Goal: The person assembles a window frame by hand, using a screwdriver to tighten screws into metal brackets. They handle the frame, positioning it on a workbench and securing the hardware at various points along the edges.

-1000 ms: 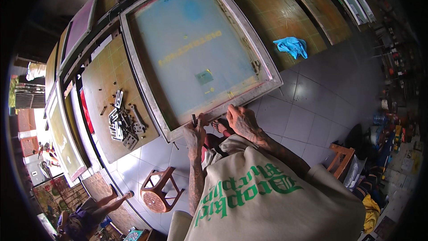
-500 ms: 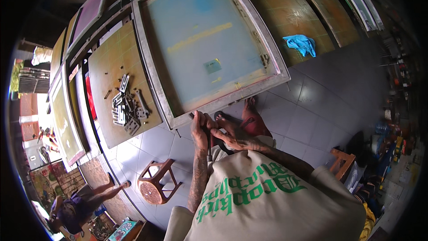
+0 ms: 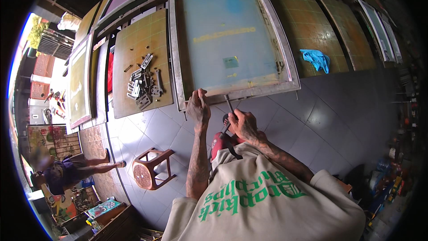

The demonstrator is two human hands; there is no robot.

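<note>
While the left hand presses its fingers closed over the near rail of the screen-printing frame on the tabletop | right hand wraps shut round a dark-handled tool at the rail | risk: tool slipping off, gouging mesh.

Metal-framed blue screen — flat, tabletop.

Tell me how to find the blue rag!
Start at the big framed screen with the blue-green middle that the left hand holds. Go right to the next brownish-yellow board. The crumpled bright blue rag lies near its lower edge, the only soft cloth there; the pile left of the screen is grey metal parts.
</note>
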